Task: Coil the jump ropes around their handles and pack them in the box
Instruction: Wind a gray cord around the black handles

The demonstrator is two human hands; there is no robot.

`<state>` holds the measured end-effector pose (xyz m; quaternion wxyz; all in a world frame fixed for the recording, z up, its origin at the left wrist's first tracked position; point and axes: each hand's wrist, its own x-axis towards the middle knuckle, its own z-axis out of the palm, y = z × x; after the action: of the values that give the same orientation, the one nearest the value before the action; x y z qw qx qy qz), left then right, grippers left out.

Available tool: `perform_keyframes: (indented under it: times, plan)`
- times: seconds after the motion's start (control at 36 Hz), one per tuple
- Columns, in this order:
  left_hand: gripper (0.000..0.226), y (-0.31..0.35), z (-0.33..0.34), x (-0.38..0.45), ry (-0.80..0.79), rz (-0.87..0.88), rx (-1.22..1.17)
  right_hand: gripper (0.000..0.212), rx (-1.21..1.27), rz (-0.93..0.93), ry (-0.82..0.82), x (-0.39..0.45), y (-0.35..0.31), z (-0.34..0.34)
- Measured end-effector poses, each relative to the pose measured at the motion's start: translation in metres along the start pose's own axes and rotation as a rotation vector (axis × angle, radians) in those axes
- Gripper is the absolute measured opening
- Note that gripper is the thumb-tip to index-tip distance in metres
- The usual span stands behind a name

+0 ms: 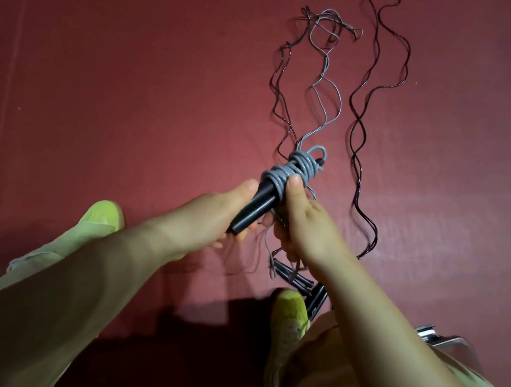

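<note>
A black pair of jump-rope handles (254,206) is held above the red floor, with a grey rope coil (293,170) wound around its far end. My left hand (209,216) grips the bare near end of the handles. My right hand (304,221) holds them from the right, thumb pressed on the grey coil. Uncoiled grey rope (327,85) trails away over the floor. Two dark ropes lie stretched out, one at left (279,99) and one at right (366,117). More black handles (297,283) lie on the floor under my right wrist.
The red floor (132,79) fills the view. My two yellow-green shoes (103,214) (290,315) stand near the loose handles. A metal-edged object (443,339), partly hidden by my right arm, sits at the lower right.
</note>
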<state>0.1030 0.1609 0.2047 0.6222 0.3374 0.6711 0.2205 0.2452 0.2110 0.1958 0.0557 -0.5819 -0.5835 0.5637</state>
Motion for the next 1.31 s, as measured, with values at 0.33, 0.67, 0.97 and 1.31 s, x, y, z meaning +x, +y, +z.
perform_keyframes:
  times: [0.33, 0.67, 0.97, 1.31]
  plan:
    - [0.05, -0.006, 0.0, 0.001, 0.155, 0.131, 0.482, 0.075, 0.029, 0.156, -0.107, -0.005, -0.005, -0.006]
    - [0.065, -0.005, -0.013, 0.005, 0.027, 0.139, 0.206, 0.051, 0.111, 0.01, -0.055, -0.002, -0.005, -0.006]
    - [0.09, -0.005, 0.01, -0.016, -0.91, 0.031, -1.071, 0.041, 0.778, -0.224, -0.245, -0.011, -0.016, -0.013]
    - [0.064, 0.013, 0.004, -0.021, -0.672, -0.172, -1.015, 0.048, 0.438, -0.183, -0.209, -0.013, -0.013, -0.011]
